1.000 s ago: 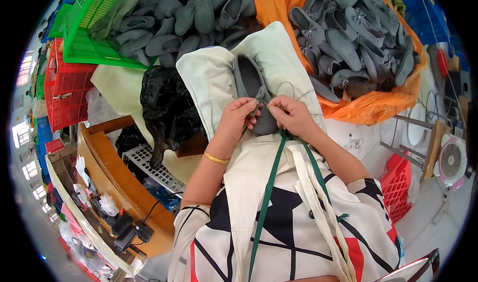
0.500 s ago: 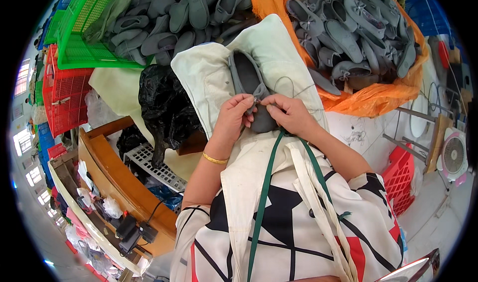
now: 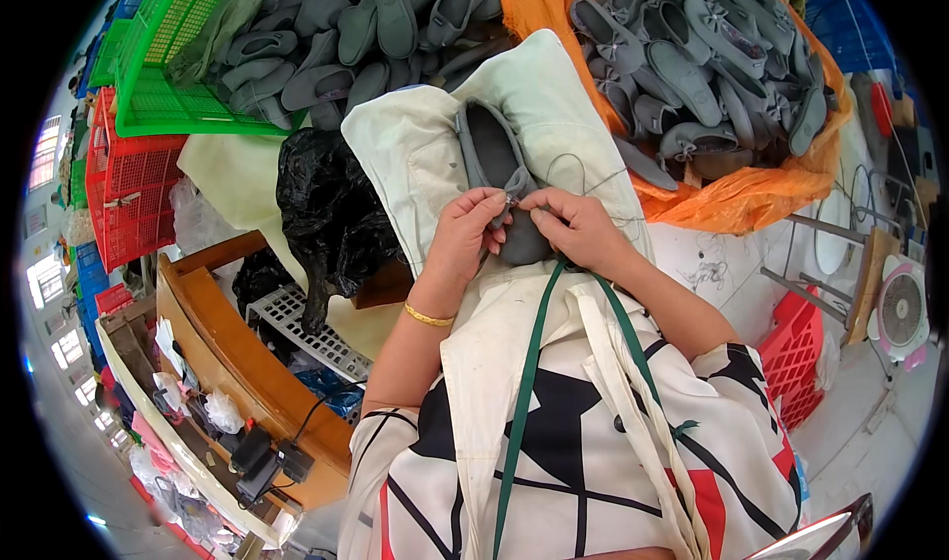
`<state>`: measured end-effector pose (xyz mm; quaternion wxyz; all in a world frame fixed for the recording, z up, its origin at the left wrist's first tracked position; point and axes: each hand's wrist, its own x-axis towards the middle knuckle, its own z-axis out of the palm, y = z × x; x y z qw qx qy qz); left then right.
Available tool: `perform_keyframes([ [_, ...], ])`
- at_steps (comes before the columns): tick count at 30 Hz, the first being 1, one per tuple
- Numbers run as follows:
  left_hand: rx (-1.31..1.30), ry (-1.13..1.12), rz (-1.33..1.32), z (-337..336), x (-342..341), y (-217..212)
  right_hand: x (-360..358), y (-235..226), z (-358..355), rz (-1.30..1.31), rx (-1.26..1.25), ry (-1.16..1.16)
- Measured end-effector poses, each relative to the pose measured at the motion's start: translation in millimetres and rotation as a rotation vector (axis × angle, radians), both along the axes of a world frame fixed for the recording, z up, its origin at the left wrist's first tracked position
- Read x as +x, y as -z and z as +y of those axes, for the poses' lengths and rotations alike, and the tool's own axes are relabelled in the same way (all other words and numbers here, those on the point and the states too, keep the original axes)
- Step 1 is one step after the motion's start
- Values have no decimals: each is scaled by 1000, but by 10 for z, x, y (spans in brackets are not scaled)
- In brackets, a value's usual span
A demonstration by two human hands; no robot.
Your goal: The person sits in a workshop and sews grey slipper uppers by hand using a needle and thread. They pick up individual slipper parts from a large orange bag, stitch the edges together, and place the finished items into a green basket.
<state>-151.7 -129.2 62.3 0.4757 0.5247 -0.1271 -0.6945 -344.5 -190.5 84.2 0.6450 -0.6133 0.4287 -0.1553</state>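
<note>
A grey flat shoe (image 3: 492,160) lies on a pale cloth (image 3: 415,155) spread over my lap. My left hand (image 3: 467,236) pinches the shoe's near end, with a gold bangle at the wrist. My right hand (image 3: 578,229) grips the same end from the right, its fingertips meeting the left ones. A thin thread (image 3: 583,170) loops over the cloth just beyond my right hand. I cannot make out a needle.
A pile of grey shoes (image 3: 692,56) lies on orange cloth at the upper right; another pile (image 3: 336,36) sits by a green crate (image 3: 163,76). A black plastic bag (image 3: 331,214), red crates (image 3: 124,194), a wooden bench (image 3: 227,352) and a small fan (image 3: 900,308) surround me.
Both hands stay on the shoe's near end; the fingers have shifted slightly and the view has tilted a little.
</note>
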Motion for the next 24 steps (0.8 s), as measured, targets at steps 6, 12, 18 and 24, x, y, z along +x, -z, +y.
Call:
perform_keyframes([
  [6,8,-7,6,1,-5,-9,9,-23,-9,-5,-38,-8],
  [12,-4,-14,-60,3,-49,-82,16,-33,-14,-5,-58,-5],
  [18,-15,-41,-93,6,-85,-120,-10,13,-17,-19,44,-9],
  [24,-75,21,-128,26,-41,-12,-84,195,-3,-118,205,-10],
])
